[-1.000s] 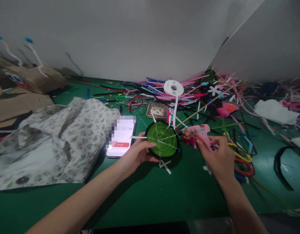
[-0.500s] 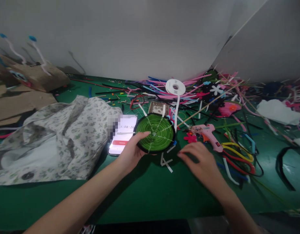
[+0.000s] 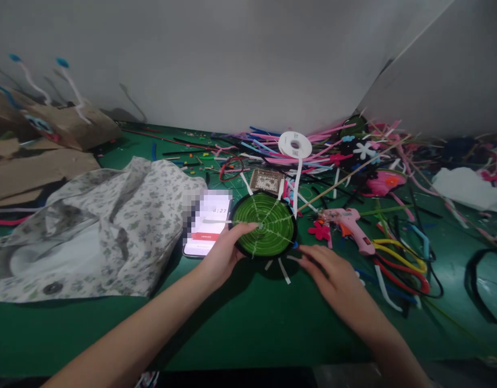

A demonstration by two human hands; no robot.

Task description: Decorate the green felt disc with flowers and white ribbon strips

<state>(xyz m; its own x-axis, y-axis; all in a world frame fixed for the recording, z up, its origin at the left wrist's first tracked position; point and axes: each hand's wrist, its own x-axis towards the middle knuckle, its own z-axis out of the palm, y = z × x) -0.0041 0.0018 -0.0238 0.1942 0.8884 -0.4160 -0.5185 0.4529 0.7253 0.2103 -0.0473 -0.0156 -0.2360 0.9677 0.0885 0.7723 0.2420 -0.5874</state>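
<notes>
My left hand (image 3: 224, 253) grips a round green disc (image 3: 268, 240) by its left side, thumb lying across the face and fingers underneath. The disc looks coiled from fuzzy green stems, with a black rim and pale spokes. White ribbon strips (image 3: 285, 271) stick out around its edge. At the lower right rim sits a small blue ball (image 3: 295, 244). My right hand (image 3: 333, 275) is there too, thumb and forefinger closed at a short white ribbon end beside the ball. From a white ribbon spool (image 3: 295, 144), a length of ribbon runs down to the disc.
A lit phone (image 3: 210, 231) lies left of the disc, beside a floral cloth (image 3: 111, 231). To the right rests a pink glue gun (image 3: 355, 229) near coloured fuzzy stems (image 3: 401, 258). Behind are a small patterned box (image 3: 267, 179) and piled pipe cleaners. Cardboard (image 3: 38, 172) stands at far left.
My right hand has moved in to the disc's lower right edge, reaching the ribbon end beside the blue ball. My left hand keeps its hold on the disc.
</notes>
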